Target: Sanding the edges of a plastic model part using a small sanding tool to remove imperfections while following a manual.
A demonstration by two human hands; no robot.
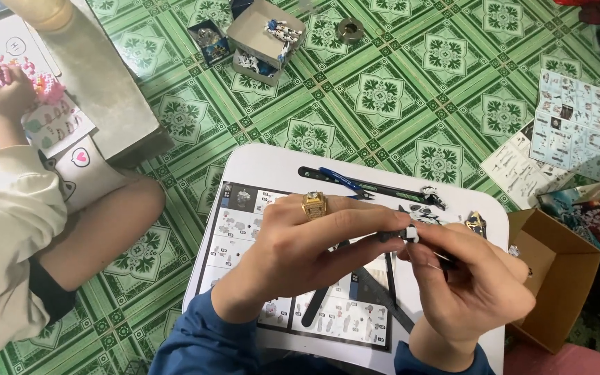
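So the white bench (265, 163) is pretty small and the hands work right over its middle, with the instruction sheet (244, 229) spread flat under them and covering most of the top. There's not a lot of spare room: the bench's far edge sits just past a pair of blue-handled nippers (342, 180), and its right edge almost touches an open cardboard box (557, 264) on the green patterned floor (397, 90). A few loose dark and white model parts (433, 201) lie just right of the nippers near that far edge. The thing being worked on is a tiny white and dark plastic piece (409, 235), blocky, too small to make out more. It sits above the right half of the instruction sheet, held right where the two hands meet. The left hand (307, 243), wearing a chunky gold ring (314, 205), has its grip pinching the piece from the left with thumb and forefinger. The right hand (470, 285) has its grip pressed together on the same piece from the right side. Well off to the left of the bench, another person's hands (1, 87) are busy with pink bits.
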